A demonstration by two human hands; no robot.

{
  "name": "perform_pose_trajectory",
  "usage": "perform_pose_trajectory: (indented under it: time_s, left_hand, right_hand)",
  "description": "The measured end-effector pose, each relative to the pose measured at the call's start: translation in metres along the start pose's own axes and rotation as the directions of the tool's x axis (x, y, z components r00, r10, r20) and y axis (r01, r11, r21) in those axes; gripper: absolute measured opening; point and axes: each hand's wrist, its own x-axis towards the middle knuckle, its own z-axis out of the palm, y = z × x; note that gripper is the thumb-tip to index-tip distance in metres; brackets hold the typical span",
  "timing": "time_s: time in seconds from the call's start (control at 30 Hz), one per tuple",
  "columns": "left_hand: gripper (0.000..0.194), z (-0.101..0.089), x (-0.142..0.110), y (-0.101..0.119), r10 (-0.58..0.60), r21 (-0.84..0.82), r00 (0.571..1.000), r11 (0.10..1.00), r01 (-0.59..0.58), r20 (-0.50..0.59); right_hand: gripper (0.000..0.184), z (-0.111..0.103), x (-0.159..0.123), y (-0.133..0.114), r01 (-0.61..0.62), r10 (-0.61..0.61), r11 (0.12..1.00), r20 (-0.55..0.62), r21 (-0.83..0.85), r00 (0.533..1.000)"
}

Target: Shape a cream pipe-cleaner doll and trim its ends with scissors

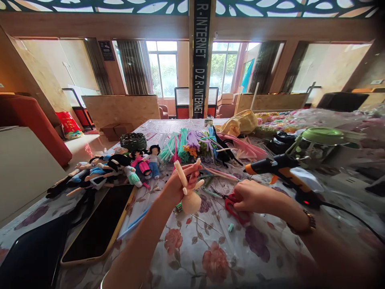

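With twelve straight ahead from my seat, the dark device (33, 251) lies nearest at nine o'clock, and the phone in a yellow case (100, 224) is just beside it at ten. A green scrap (230, 228) sits at one on the floral worktop (186, 257).

At twelve, my left hand (179, 182) is closed on the cream doll part (191, 202), its round end hanging down and its slim pieces sticking up past my fingers. At one, my right hand (251, 195) is clamped on the red handles of the scissors (237, 208), blades pointing in towards the doll part but apart from it; I cannot tell how wide they stand.

For good handling, I'd pinch the doll part near its joints, leave the soft round end unsqueezed, and keep my left fingertips out of the blades' line. Any cut deserves a clear view of the tips and small, slow closes. I'd also mind the glue gun (281, 172) between one and two: its red light shows, so I'd treat the nozzle as hot and keep my right wrist off its cord.

Beyond, small dolls (154, 162) stand and lie around eleven, with a dark basket (133, 141) behind them. Bundled fuzzy stems (182, 146) fill twelve; farther back is a yellow bag (240, 122), then windows.
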Motion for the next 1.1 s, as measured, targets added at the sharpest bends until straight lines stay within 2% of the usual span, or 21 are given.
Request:
perform_pose_trajectory:
  time_s: [0.2, 0.27, 0.4, 0.47, 0.53, 0.6, 0.67, 0.77, 0.87, 0.93, 0.97, 1.03, 1.1]
  left_hand:
    - [0.019, -0.003, 0.001, 0.001, -0.027, 0.024, 1.0, 0.999, 0.027, -0.006]
    - [0.018, -0.005, 0.001, 0.002, -0.048, 0.022, 0.999, 0.999, 0.048, -0.019]
    - [0.014, -0.006, 0.001, 0.006, -0.112, 0.021, 0.993, 0.993, 0.113, -0.033]
    - [0.016, -0.007, 0.002, 0.008, -0.139, 0.025, 0.989, 0.99, 0.141, -0.044]
    - [0.018, -0.008, 0.002, 0.01, -0.175, 0.01, 0.983, 0.984, 0.176, -0.052]
    - [0.022, -0.01, 0.003, 0.012, -0.236, -0.02, 0.971, 0.972, 0.235, -0.041]
    - [0.026, -0.012, 0.004, 0.013, -0.289, -0.048, 0.957, 0.956, 0.289, -0.014]
    - [0.026, -0.012, 0.004, 0.015, -0.32, -0.087, 0.947, 0.945, 0.317, -0.028]
    - [0.026, -0.01, 0.004, 0.016, -0.326, -0.1, 0.943, 0.942, 0.319, -0.061]
    - [0.026, -0.009, 0.004, 0.016, -0.326, -0.101, 0.944, 0.942, 0.319, -0.06]
    - [0.025, -0.008, 0.004, 0.016, -0.322, -0.104, 0.945, 0.943, 0.315, -0.056]
    - [0.024, -0.008, 0.003, 0.015, -0.312, -0.111, 0.949, 0.946, 0.305, -0.048]
    - [0.021, -0.008, 0.002, 0.015, -0.304, -0.116, 0.952, 0.948, 0.297, -0.041]
  right_hand:
    - [0.012, 0.006, 0.002, 0.015, 0.012, -0.013, 1.0, -0.132, -0.008, 0.991]
    - [0.015, 0.003, 0.004, 0.018, -0.017, 0.019, 1.0, -0.166, 0.017, 0.986]
    - [0.026, -0.003, 0.011, 0.02, -0.043, 0.08, 0.975, -0.165, 0.218, 0.983]
    - [0.029, -0.002, 0.016, 0.02, 0.008, 0.048, 0.91, -0.125, 0.414, 0.991]
    - [0.036, 0.002, 0.022, 0.02, 0.03, 0.021, 0.783, -0.074, 0.621, 0.997]
    - [0.044, 0.006, 0.026, 0.018, 0.023, 0.002, 0.653, -0.032, 0.757, 0.999]
    - [0.051, 0.01, 0.029, 0.016, 0.026, -0.052, 0.572, 0.005, 0.82, 0.999]
    - [0.056, 0.012, 0.031, 0.015, 0.044, -0.169, 0.535, 0.056, 0.844, 0.984]
    - [0.057, 0.011, 0.033, 0.017, 0.0, -0.138, 0.577, 0.097, 0.817, 0.986]
    - [0.055, 0.008, 0.035, 0.019, -0.04, -0.048, 0.687, 0.1, 0.726, 0.994]
    - [0.053, 0.007, 0.035, 0.019, -0.034, -0.002, 0.776, 0.056, 0.63, 0.998]
    - [0.045, 0.004, 0.036, 0.017, -0.012, 0.057, 0.931, -0.111, 0.364, 0.992]
    - [0.039, 0.001, 0.035, 0.012, -0.03, 0.059, 0.994, -0.299, 0.102, 0.952]
